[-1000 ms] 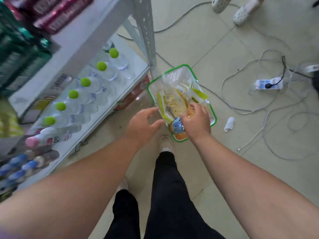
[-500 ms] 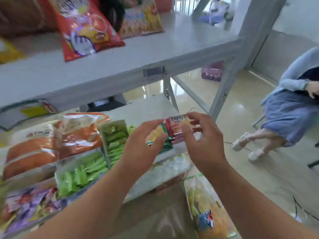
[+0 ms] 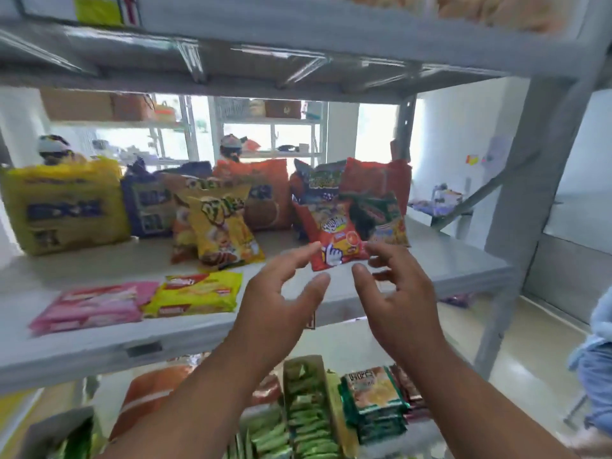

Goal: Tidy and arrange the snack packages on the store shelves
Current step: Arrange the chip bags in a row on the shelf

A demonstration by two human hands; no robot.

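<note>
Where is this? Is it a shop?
Probably a small shop or a practice one. Grey metal shelves hold rows of snack bags, like the red snack bag and the yellow noodle pack, and a label tag sits on the shelf edge.

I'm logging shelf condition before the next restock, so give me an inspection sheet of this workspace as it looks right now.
Surface: grey metal shelf, bare along its right front.
Job's things: small red snack bag upright near the front edge; yellow snack bag leaning; flat pink packet and flat yellow packet lying side by side; large bags standing along the back.
Clutter: nothing seen.
Grips: left hand and right hand open, fingers spread either side of the red bag; contact cannot be told.
Cables: nothing seen.
Surroundings: lower shelf with green snack packs; a seated person's blue sleeve at right.
</note>
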